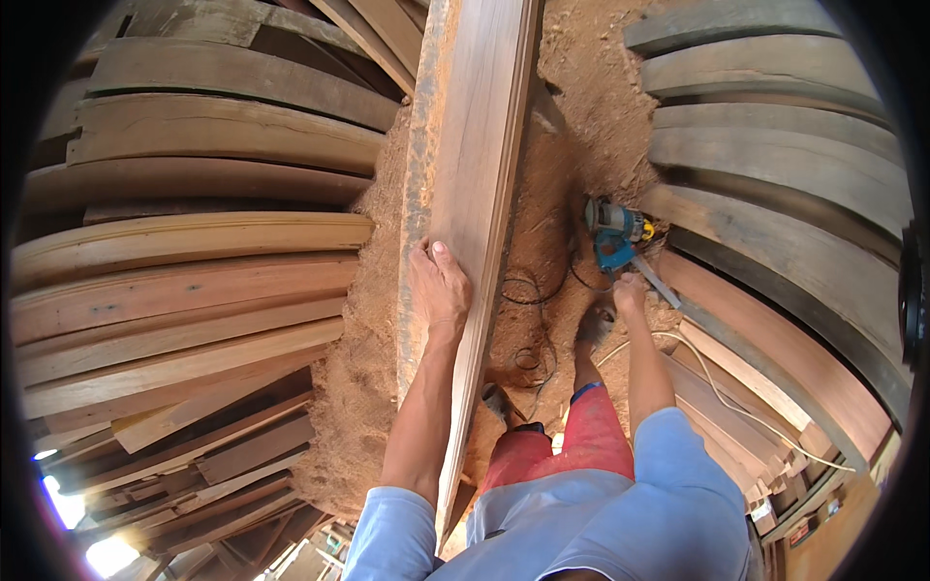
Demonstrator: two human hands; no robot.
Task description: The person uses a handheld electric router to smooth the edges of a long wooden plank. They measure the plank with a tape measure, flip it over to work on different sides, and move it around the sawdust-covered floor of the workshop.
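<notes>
Left hand [443,289] rests on the moulded plank [480,126], which runs lengthwise ahead; whether its fingers clamp cannot be determined. Right hand [630,290] is at the router [612,250], right of the plank; finger closure unclear. Hazard: loose black cable [523,302] near the feet [598,320] could snag, jerking the router.
</notes>
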